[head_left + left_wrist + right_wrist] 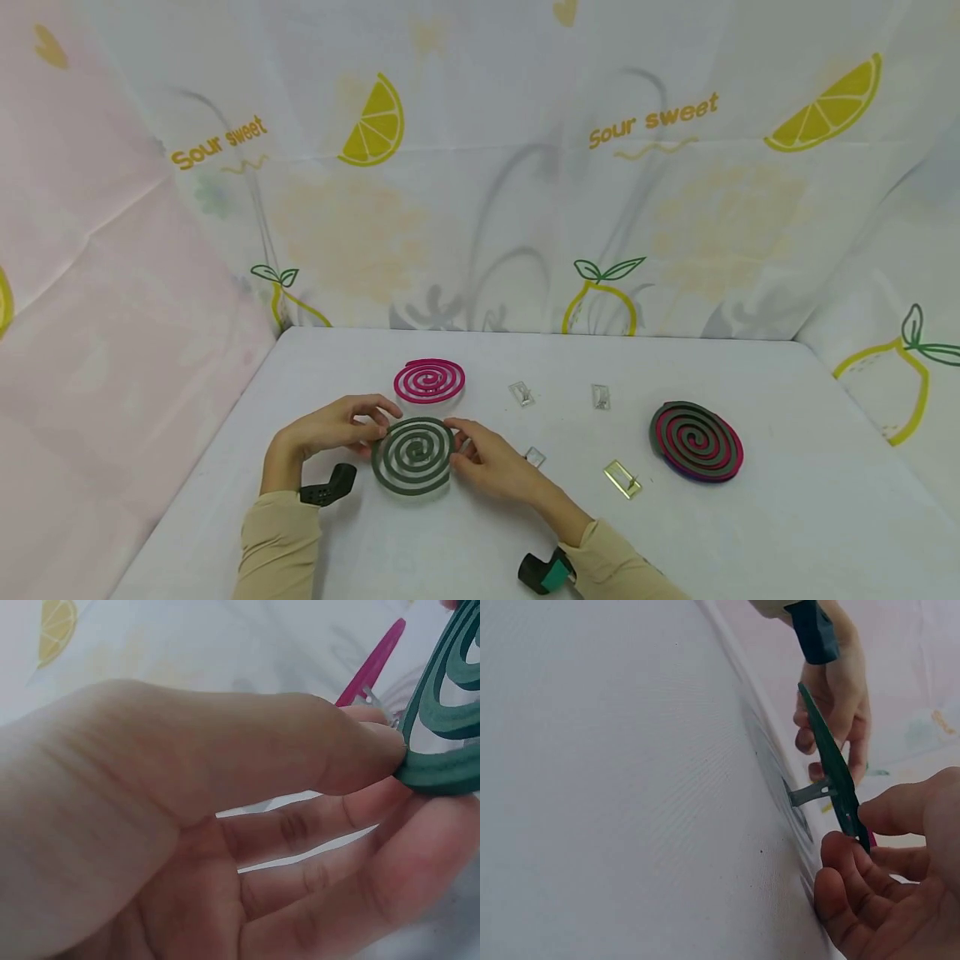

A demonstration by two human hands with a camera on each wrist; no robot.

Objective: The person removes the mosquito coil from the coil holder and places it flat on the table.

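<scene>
A green mosquito coil is held between both hands, over the left middle of the white table. My left hand pinches its left rim; in the left wrist view the thumb lies on the edge of the coil with a finger beneath. The right hand grips the opposite rim between thumb and fingertips. Edge-on in the right wrist view, the coil has a small metal stand at its centre, between it and the table. Just behind is a pink mosquito coil, raised off the table.
Loose silver stands lie right of the coils, one close by the right hand. A gold stand lies nearer the front. On the right is a stack of coils, green and pink. A printed cloth rises behind the table.
</scene>
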